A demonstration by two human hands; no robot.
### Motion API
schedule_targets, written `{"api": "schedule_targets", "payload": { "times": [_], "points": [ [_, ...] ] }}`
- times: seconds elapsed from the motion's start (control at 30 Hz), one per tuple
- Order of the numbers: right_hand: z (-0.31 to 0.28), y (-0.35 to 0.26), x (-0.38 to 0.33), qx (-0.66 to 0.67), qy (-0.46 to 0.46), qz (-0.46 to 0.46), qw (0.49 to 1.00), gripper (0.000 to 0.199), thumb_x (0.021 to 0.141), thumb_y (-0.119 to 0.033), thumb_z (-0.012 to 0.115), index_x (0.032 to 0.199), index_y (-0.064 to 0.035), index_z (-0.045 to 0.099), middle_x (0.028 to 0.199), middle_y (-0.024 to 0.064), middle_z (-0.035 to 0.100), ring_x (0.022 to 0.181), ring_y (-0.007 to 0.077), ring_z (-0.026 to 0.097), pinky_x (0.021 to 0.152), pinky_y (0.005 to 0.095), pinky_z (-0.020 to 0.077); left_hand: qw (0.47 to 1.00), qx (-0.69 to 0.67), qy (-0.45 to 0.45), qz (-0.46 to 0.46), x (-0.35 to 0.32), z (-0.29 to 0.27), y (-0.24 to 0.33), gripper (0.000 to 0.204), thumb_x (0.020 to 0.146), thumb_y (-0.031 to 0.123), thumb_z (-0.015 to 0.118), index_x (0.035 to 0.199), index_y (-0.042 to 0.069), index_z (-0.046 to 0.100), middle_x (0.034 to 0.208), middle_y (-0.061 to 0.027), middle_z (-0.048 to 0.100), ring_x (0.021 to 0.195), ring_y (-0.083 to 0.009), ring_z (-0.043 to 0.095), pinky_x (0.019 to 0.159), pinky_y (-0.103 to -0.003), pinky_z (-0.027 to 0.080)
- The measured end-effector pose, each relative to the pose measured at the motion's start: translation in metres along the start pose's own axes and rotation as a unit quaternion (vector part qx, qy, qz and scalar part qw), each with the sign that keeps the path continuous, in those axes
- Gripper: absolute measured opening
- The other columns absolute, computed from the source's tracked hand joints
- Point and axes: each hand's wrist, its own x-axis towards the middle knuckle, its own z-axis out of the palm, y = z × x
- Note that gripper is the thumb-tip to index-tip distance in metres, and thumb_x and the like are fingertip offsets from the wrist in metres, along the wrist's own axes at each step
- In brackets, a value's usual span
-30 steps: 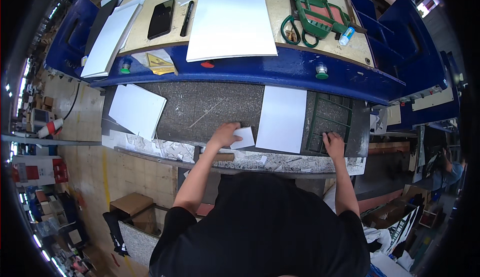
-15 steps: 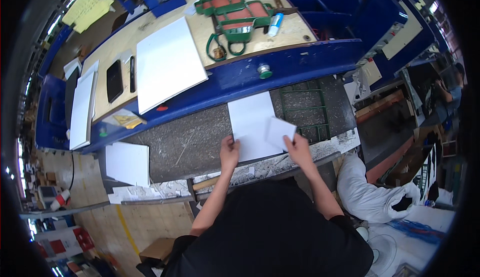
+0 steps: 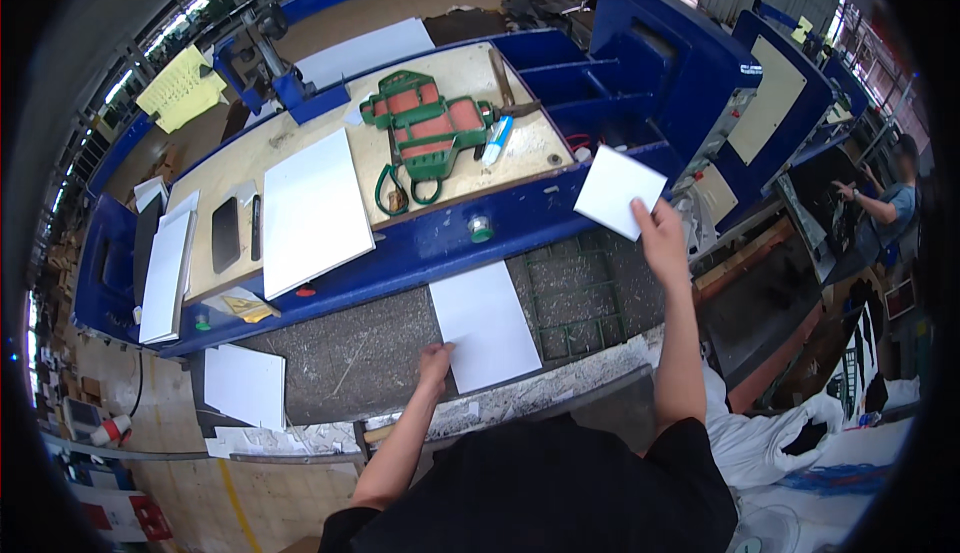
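My right hand (image 3: 660, 236) is raised to the right and pinches a small white square card (image 3: 615, 190) by its lower right corner, up in front of the blue bench rail. A larger white sheet (image 3: 487, 321) lies on the dark speckled surface close to my body. At the left edge of that sheet, near its lower corner, the closed fingers of my left hand (image 3: 434, 367) grip the edge. Left of it, a short stack of white sheets (image 3: 244, 385) rests on the same dark surface.
On the wooden bench top (image 3: 450, 178) lie a green die with reddish pads (image 3: 425, 128), a hammer (image 3: 508, 83), a tall white stack (image 3: 318, 211), a phone (image 3: 226, 233) and a blue-white tube (image 3: 497, 140). A green wire rack (image 3: 580, 303) sits right of the sheet. Another person (image 3: 885, 203) works far right.
My right hand has lifted the small card up and to the right, away from the larger sheet. My left hand stays at the sheet's edge. The view has tilted upward.
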Motion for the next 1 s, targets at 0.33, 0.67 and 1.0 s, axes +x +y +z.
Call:
{"api": "schedule_targets", "payload": {
  "times": [0.33, 0.67, 1.0],
  "points": [
    [-0.02, 0.006, 0.222, 0.054, -0.103, 0.038, 0.992, 0.037, 0.096, -0.031, 0.055, 0.107, 0.0035, 0.063, 0.089, 0.008, 0.066, 0.077, 0.015, 0.061, 0.068, 0.0349, 0.0505, 0.992, -0.126, 0.002, -0.022, 0.017, 0.009, -0.02, 0.02, 0.083, 0.015, 0.066, 0.098, 0.003, 0.06, 0.083, -0.0054, 0.064, 0.069, -0.0145, 0.061, 0.053, -0.031, 0.048],
    [0.013, 0.096, 0.379, -0.07, -0.031, 0.142, 0.987, 0.031, 0.082, -0.02, 0.071, 0.098, 0.0057, 0.065, 0.093, 0.0139, 0.066, 0.082, 0.0272, 0.066, 0.064, 0.0402, 0.0519, 0.985, -0.145, 0.051, 0.08, -0.019, 0.017, -0.035, 0.014, 0.086, 0.004, 0.067, 0.097, 0.004, 0.059, 0.088, -0.006, 0.066, 0.075, -0.0123, 0.059, 0.069, -0.028, 0.048],
    [0.015, 0.116, 0.395, -0.28, -0.126, 0.089, 0.948, 0.037, 0.076, -0.022, 0.061, 0.098, 0.007, 0.068, 0.104, 0.027, 0.066, 0.099, 0.0365, 0.065, 0.087, 0.0389, 0.0492, 0.972, -0.221, 0.068, 0.051, -0.06, -0.036, -0.048, 0.011, 0.086, 0.001, 0.066, 0.093, 0.005, 0.059, 0.088, -0.0046, 0.066, 0.076, -0.0121, 0.059, 0.069, -0.029, 0.048]
  ]
}}
